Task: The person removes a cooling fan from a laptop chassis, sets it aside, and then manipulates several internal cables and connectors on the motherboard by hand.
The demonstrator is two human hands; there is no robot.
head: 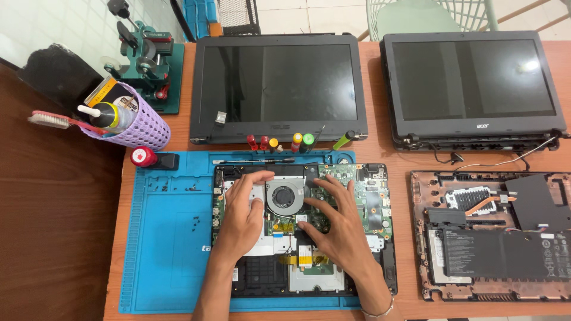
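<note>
On the blue mat (pixel 166 249), left hand (pixel 241 217) and right hand (pixel 336 223) rest flat, fingers spread, gripping nothing, on the opened laptop base (pixel 380 208) beside its fan (pixel 284 197)

- Bright, even daylight; the view is sharp throughout.
- Glare streaks the dark screen (pixel 278 83) above the left hand (pixel 242 217).
- A bright spot glints on the far screen (pixel 473 80), up-right of the right hand (pixel 336 223).
- Soft, short shadows lie under both hands.

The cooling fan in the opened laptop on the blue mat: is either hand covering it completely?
No. The cooling fan shows plainly between the left hand and the right hand, which rest on the board on either side of it.
</note>
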